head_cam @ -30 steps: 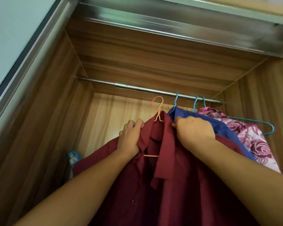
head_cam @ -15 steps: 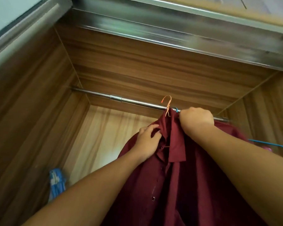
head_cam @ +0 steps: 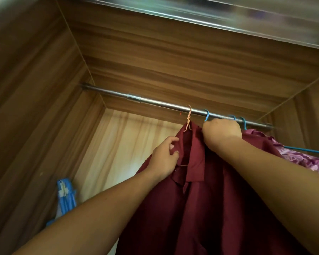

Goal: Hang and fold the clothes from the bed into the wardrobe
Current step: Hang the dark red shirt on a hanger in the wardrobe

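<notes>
Maroon shirt (head_cam: 215,199) on orange hanger (head_cam: 188,118), hook apparently over the wardrobe rod (head_cam: 155,102). Right hand (head_cam: 221,133) is fisted on the collar; left hand (head_cam: 164,160) pinches the front edge. Risk: an uneven tug slides the shirt off or unhooks the hanger.

In the wardrobe (head_cam: 173,57), the shirt (head_cam: 210,199) hangs by its hanger (head_cam: 189,115) on the rod (head_cam: 164,104). Right of it, more hangers (head_cam: 207,115) hook the rod, above a second garment (head_cam: 302,160). A packet (head_cam: 65,196) sits low by the left wall (head_cam: 35,126).
</notes>
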